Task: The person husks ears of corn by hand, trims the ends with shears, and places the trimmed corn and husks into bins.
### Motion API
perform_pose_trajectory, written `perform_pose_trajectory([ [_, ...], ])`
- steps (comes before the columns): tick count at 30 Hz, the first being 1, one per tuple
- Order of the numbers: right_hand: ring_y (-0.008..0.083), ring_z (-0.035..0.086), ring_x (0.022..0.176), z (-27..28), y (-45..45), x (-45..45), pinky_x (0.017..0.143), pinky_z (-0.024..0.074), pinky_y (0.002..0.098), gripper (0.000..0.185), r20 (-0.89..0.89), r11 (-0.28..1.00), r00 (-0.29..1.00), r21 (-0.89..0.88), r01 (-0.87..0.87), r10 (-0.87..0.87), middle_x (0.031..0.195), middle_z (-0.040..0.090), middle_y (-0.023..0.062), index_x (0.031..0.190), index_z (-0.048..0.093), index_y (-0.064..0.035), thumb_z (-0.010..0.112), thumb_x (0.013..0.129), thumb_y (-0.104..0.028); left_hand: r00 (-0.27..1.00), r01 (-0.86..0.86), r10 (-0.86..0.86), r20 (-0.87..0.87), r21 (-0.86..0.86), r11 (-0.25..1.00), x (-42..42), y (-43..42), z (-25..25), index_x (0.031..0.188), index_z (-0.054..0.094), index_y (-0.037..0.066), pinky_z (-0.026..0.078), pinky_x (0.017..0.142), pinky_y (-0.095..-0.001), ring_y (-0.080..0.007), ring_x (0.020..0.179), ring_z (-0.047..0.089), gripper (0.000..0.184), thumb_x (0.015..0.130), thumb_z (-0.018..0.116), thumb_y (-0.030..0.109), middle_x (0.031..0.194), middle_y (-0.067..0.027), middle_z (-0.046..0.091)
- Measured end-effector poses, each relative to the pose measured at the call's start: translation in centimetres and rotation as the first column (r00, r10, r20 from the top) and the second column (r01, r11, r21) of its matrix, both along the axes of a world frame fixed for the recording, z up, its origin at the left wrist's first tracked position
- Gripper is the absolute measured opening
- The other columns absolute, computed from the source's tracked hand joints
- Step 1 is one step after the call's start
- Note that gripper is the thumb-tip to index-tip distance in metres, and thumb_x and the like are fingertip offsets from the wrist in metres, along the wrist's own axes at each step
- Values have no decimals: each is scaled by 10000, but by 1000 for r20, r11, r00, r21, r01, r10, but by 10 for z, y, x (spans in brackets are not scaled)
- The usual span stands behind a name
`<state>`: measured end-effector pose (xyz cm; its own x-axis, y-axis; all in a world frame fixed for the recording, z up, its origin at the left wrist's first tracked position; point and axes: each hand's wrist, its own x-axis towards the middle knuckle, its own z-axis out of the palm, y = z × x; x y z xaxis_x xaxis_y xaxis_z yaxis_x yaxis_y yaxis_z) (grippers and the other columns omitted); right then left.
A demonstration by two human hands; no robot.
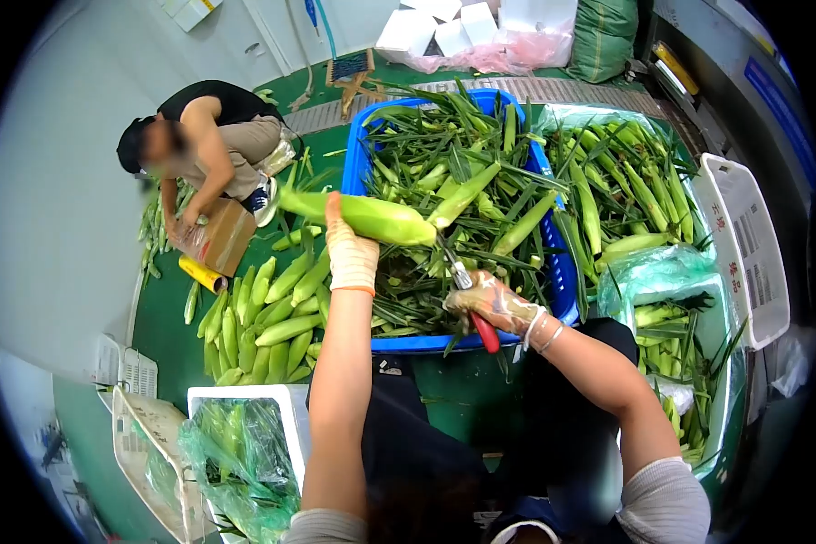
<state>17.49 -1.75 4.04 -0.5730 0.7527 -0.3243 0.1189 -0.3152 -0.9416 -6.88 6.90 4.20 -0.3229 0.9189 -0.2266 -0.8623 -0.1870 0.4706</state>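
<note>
My left hand (350, 256), in a pale glove, is closed around a green ear of corn (383, 220) held level above a blue basket (565, 283). In my patterned-gloved right hand (497, 303) is a pair of pruning shears (461, 275) with red handles. Their blades point up at the right end of the ear, where a cut-looking stalk piece (463, 196) lies close by; whether blades or piece touch the ear I cannot tell. Loose leaves and husk trimmings (453, 136) fill the basket beneath both hands.
Husked-looking green ears (263, 313) lie piled on the floor at left. Untrimmed corn (621, 181) fills a plastic-lined box at right, beside a white crate (743, 249). A foam box (204, 392) stands front left. Another person (213, 136) crouches at a cardboard box (219, 238).
</note>
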Motion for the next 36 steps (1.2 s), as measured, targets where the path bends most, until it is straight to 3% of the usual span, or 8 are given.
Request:
perform_pose_trajectory([
  [11,294,578,788,34,24,24,758,467,370,635,498,925,864,359,-124,-78,820,595,167,991,514,22,742,673,-477,681,415,-327,-655,-22,909,12,-34,37,1143,545,16,524,769,-341,-239,851,644,516,783,715,345,968,-129,651],
  [13,307,586,858,47,26,31,780,466,365,714,589,901,808,343,-265,13,926,600,215,1041,492,73,739,668,-482,311,259,-162,-936,-80,963,9,-31,31,1160,533,2,504,769,-306,-186,834,610,476,789,703,247,978,-93,638],
  [20,287,603,851,40,36,47,778,472,358,761,528,885,844,342,-316,98,902,617,206,1126,480,89,734,652,-450,113,356,-199,-974,-147,923,1,-41,32,1250,451,-27,475,850,-314,-204,927,578,583,749,724,91,1083,-119,607],
  [22,320,604,839,26,34,65,776,473,373,657,631,855,766,323,-406,125,894,618,214,1026,501,38,726,652,-454,-373,56,-223,-901,-261,964,-2,-48,42,1220,461,-52,476,849,-307,-192,914,597,563,740,720,86,1041,-104,639],
  [24,342,604,886,23,26,65,799,470,379,667,566,852,819,380,-361,95,931,615,237,1036,491,38,722,665,-466,-339,46,-261,-904,-293,955,-4,-48,28,1228,447,-87,491,828,-297,-176,891,624,617,717,746,87,1015,-68,668],
  [26,331,588,965,32,24,52,851,452,379,687,545,872,825,320,-371,151,1013,597,252,1067,470,46,710,698,-482,108,360,-269,-957,-215,908,1,-50,10,1255,422,-104,505,807,-292,-158,872,636,682,712,775,108,980,-56,682],
  [30,188,524,843,19,37,37,750,448,315,670,253,937,949,244,-252,189,907,575,131,1057,466,53,768,679,-411,0,462,-477,-879,-423,779,18,-58,30,1251,470,-71,477,821,-264,-135,871,587,661,740,790,200,1002,-66,656],
  [36,163,577,776,34,54,47,711,471,309,526,423,832,863,344,-434,275,846,618,57,1049,559,-10,797,663,-276,-166,587,-566,-808,-542,602,27,-64,41,1200,541,-36,482,763,-271,-130,795,563,563,741,769,198,965,-55,659],
])
